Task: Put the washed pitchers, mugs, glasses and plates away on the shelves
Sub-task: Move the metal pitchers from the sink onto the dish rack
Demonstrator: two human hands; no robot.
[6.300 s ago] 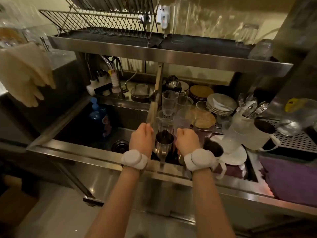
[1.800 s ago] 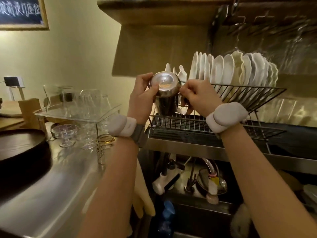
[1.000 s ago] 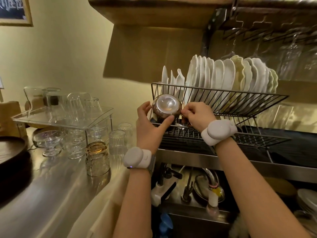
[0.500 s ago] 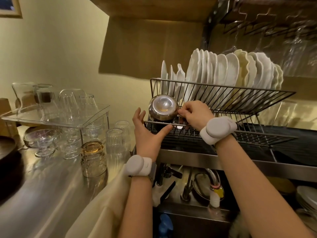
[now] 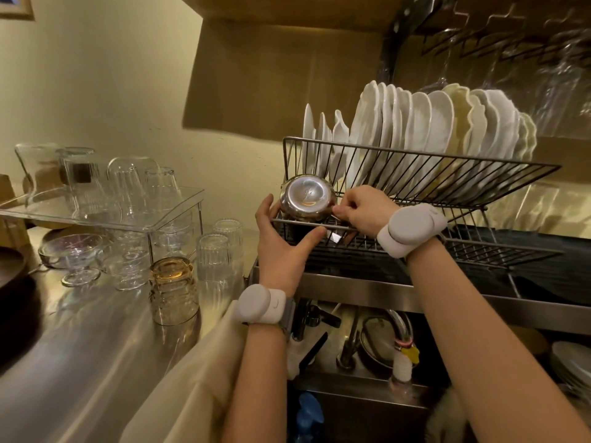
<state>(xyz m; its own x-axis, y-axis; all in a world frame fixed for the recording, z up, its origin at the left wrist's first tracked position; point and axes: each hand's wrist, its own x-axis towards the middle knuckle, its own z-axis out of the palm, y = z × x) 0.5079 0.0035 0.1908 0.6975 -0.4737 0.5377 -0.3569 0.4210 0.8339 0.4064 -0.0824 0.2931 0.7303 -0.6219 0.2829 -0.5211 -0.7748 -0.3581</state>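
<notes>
A small steel pitcher (image 5: 306,197) stands upside down at the left end of the wire dish rack (image 5: 479,247), its shiny base facing me. My right hand (image 5: 361,208) pinches its handle from the right, behind the rack's front rail. Spread fingers of my left hand (image 5: 284,247) cup the rack's left front corner just below the pitcher; whether they touch the pitcher I cannot tell. Several white plates (image 5: 415,139) stand on edge in the rack's upper tier.
Upturned glasses (image 5: 217,254) and an amber glass (image 5: 172,289) stand on the steel counter (image 5: 64,362) to the left, beside a clear tray shelf (image 5: 105,215) bearing more glasses. Stemware (image 5: 556,75) hangs above right. The sink tap (image 5: 399,330) lies below the rack's shelf.
The pitcher has come down from chest height, turned upside down, into the rack's lower tier. My left hand has slid off it to the rack's corner and opened; my right hand stays at the handle.
</notes>
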